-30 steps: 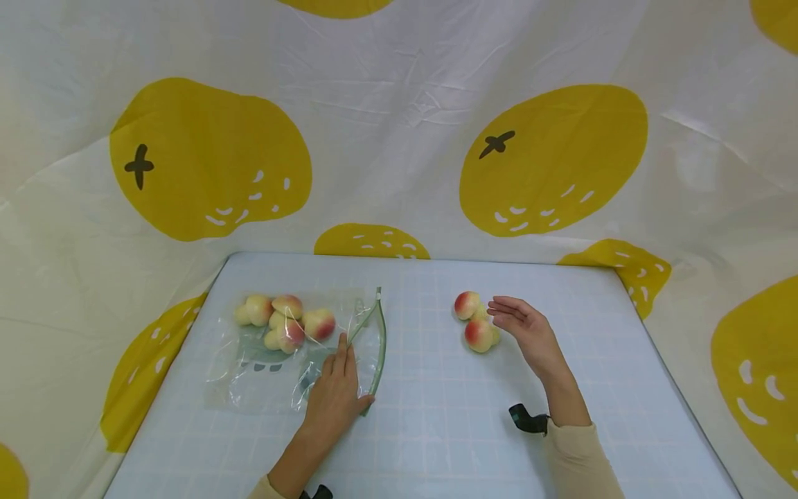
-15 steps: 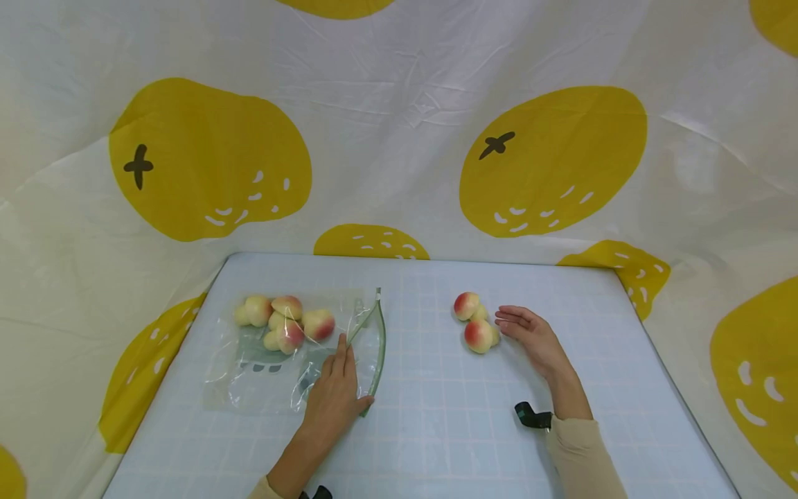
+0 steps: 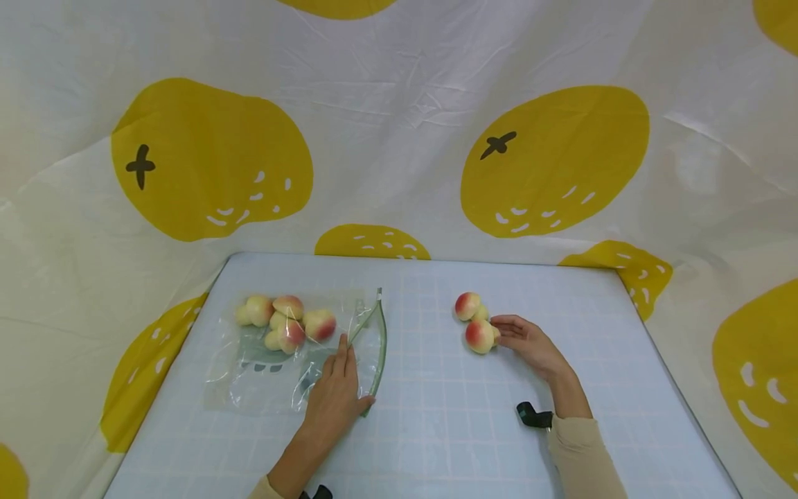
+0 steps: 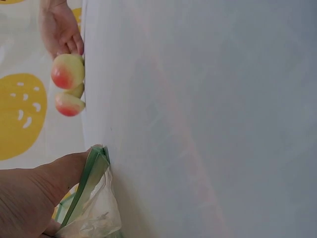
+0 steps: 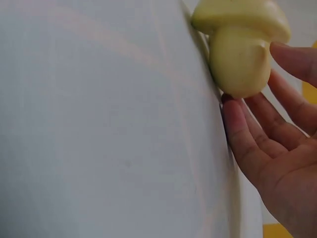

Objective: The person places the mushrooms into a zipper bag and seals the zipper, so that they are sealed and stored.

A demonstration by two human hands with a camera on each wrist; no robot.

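A clear zip bag (image 3: pixel 231 388) lies on the left of the worktop (image 3: pixel 430 423), four toy mushrooms (image 3: pixel 291 334) with red-and-yellow caps inside. Its green zip edge (image 3: pixel 383 346) faces right, parted at the mouth. The left hand (image 3: pixel 333 396) rests on the bag, fingers extended, thumb at the zip edge. Outside, a nearer mushroom (image 3: pixel 478 337) sits against a farther mushroom (image 3: pixel 466 305). The right hand (image 3: pixel 535 348) has fingers apart, slightly bent, about the nearer one's stem; contact is unclear.

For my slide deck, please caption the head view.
Left hand resting on a clear bag of mushrooms; right hand at one loose mushroom beside another on the table.
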